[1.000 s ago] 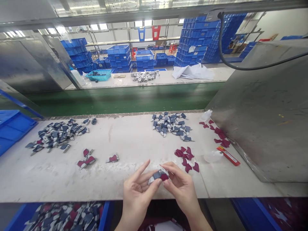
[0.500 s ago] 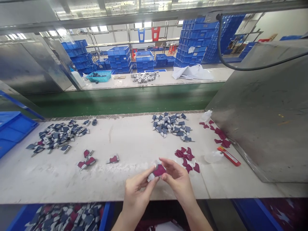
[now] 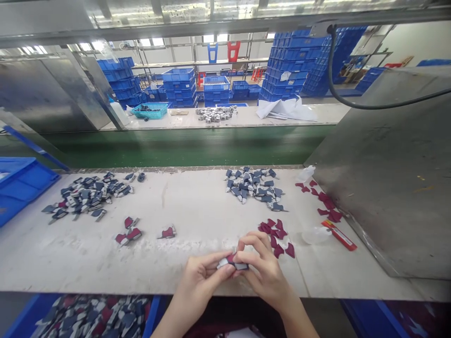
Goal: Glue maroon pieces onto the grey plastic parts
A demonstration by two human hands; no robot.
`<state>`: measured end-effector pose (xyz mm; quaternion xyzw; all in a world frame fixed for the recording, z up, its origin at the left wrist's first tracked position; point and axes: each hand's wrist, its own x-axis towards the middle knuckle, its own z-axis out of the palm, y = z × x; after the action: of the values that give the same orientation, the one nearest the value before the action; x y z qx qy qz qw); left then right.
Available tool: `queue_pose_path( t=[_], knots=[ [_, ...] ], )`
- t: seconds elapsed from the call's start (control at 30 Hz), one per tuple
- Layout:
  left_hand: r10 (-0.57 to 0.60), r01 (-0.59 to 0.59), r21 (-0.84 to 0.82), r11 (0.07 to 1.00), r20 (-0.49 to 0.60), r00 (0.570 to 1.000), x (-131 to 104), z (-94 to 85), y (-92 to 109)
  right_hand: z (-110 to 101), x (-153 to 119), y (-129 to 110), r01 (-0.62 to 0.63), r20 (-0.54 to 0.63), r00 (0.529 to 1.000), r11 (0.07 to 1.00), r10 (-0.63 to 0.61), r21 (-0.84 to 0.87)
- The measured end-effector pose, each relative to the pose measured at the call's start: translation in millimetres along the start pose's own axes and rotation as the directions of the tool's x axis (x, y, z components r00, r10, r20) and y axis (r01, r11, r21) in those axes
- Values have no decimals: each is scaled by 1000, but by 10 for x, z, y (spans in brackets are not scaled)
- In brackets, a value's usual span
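Over the front of the table, my left hand pinches a small boot-shaped piece in white and dark grey with a maroon patch. Curled fingers of my right hand press on its maroon face and grip its right end, hiding part of it. To the right lie loose maroon cut-outs. Beyond them sits a pile of blue-grey and white pieces. Several maroon-faced pieces rest on the left, with one single piece nearer my hands.
A larger heap of grey pieces lies far left beside a blue crate. A red tube-like packet, a clear bottle and more maroon cut-outs lie by the metal panel. Below the edge stands a filled bin.
The held piece has been tilted, so its white and grey side now faces me. My right fingers have curled from beside it onto its maroon face. The view has shifted slightly.
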<state>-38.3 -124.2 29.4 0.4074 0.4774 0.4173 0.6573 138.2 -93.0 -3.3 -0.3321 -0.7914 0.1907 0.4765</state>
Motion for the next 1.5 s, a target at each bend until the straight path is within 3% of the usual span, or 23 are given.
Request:
queue_pose_path(
  t=[0.13,0.3,0.43,0.6,0.7,0.8,0.87,1.07,1.2,1.27,1.33,1.37,1.43,1.5],
  knots=[
    [6,-6,-19,1000,0,1000,19,-25,69,58,10,5,44,-42,998,999,-44,-8],
    [-3,3,10,1000,-7,1000,26,-67,127,106,-3,55,65,-191,980,997,-54,52],
    [-33,33,-26,999,-9,999,34,-48,101,59,-26,80,145,-199,970,989,-142,1],
    [-50,31,-100,994,-189,981,64,57,34,81,-96,129,218,-227,943,967,-244,-135],
    [-34,-8,-131,991,-313,949,91,107,12,176,-159,142,35,-298,954,999,-31,6],
    [-13,-48,-150,988,-381,924,116,129,-16,245,-193,104,-210,-165,954,950,251,233],
    [-1,-71,-169,983,-392,920,126,133,-52,262,-183,59,-271,-86,948,917,307,293],
    [49,-115,-146,983,-395,917,177,61,-220,340,-122,39,-385,-96,876,805,472,452],
    [28,-42,-45,998,-275,961,292,-124,-304,486,-163,152,-469,-4,831,704,556,533],
    [58,-32,104,994,-258,964,350,-291,-342,550,-194,195,-514,66,825,697,561,500],
    [156,-45,365,930,-280,947,393,-519,-389,561,-231,222,-525,59,837,770,544,363],
    [236,-57,519,853,-285,929,411,-651,-414,536,-253,236,-500,-8,855,827,519,259],
    [431,-77,791,608,-247,868,454,-915,-454,420,-307,281,-422,-253,877,907,409,5],
    [597,-71,937,341,-157,787,535,-1113,-455,231,-373,363,-403,-530,818,879,222,-254]
  ],
)
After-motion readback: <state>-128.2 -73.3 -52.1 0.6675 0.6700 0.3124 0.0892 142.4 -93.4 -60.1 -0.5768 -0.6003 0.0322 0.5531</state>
